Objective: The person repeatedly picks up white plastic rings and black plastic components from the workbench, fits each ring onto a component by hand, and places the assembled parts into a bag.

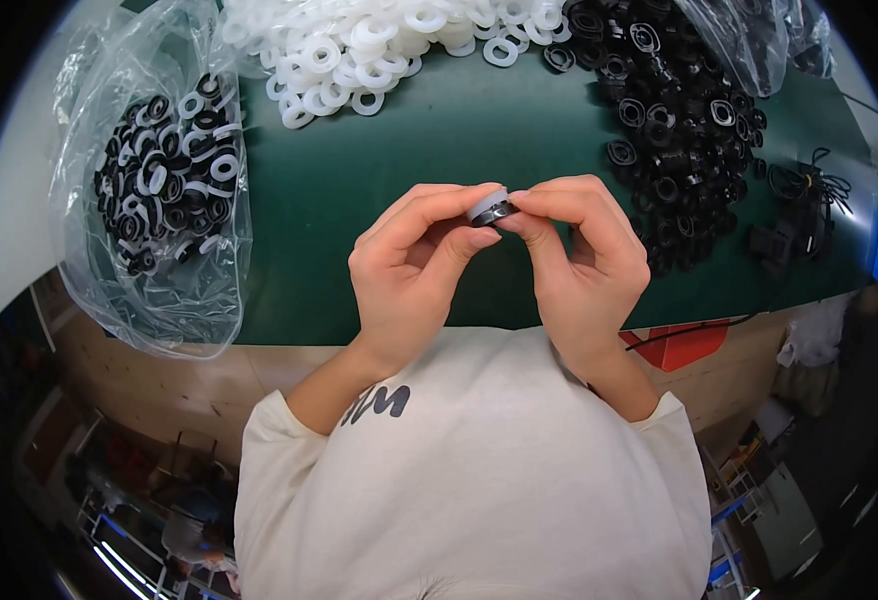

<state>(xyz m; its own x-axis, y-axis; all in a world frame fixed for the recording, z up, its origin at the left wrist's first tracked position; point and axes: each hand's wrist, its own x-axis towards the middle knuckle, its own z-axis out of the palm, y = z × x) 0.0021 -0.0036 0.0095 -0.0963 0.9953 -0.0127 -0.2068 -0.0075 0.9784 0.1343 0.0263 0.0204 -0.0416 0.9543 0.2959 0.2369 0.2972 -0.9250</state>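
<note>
In front of my chest, above the green table top (pixel 409 155), both hands meet at one small part. It is a translucent white ring (pixel 485 204) lying against a black plastic ring (pixel 494 214). My left hand (pixel 409 255) pinches the pair from the left, forefinger above and thumb below. From the right, my right hand (pixel 584 245) grips the same pair between thumb and forefinger. The two rings are tilted and touch each other; whether they are fully seated I cannot tell.
Loose white rings (pixel 359 55) form a heap at the far middle. A pile of black rings (pixel 669 150) spreads on the right, beside a bundled black cable (pixel 809 185). On the left, a clear plastic bag (pixel 199 310) holds mixed black-and-white pieces (pixel 164 175).
</note>
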